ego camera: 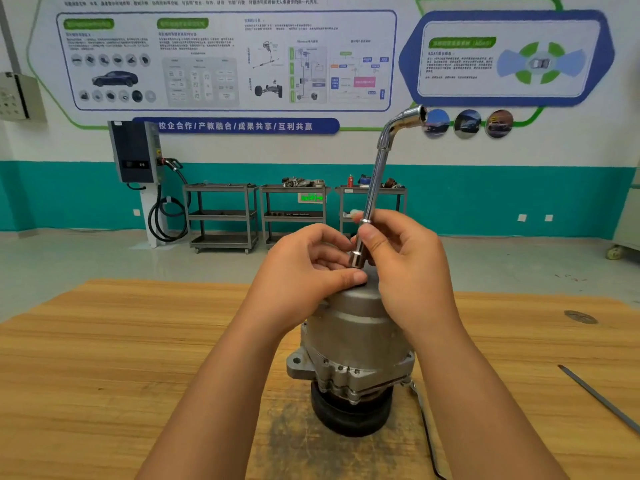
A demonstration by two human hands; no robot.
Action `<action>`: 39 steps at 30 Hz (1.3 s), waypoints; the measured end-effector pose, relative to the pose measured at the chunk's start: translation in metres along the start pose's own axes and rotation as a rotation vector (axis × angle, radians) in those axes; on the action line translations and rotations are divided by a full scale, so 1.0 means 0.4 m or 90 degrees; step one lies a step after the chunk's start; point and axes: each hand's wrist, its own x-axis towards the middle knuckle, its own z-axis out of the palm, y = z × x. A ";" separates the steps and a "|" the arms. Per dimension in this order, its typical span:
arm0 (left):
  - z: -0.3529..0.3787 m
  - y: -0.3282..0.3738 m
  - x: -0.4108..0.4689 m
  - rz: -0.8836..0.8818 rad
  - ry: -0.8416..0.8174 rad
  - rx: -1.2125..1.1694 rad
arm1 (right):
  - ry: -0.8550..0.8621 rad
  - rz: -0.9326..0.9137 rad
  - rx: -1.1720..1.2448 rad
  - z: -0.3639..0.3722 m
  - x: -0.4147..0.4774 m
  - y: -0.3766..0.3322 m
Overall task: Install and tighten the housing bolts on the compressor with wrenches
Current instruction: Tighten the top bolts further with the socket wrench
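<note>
Grey compressor stands pulley-down, a chrome L-shaped socket wrench tilted upright at its top.

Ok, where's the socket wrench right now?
Head view, centre: the socket wrench stands nearly upright over the top of the compressor, gripped low by the right hand, with the left hand pinching its bottom end.
</note>
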 end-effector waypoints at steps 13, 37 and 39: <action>-0.018 0.002 -0.005 -0.029 -0.055 -0.043 | -0.053 0.031 -0.005 -0.016 0.003 -0.007; 0.013 0.020 -0.016 -0.057 0.005 0.080 | -0.121 0.014 0.045 -0.044 0.010 0.013; 0.013 0.020 -0.016 -0.056 0.004 0.088 | -0.132 0.013 0.045 -0.043 0.010 0.013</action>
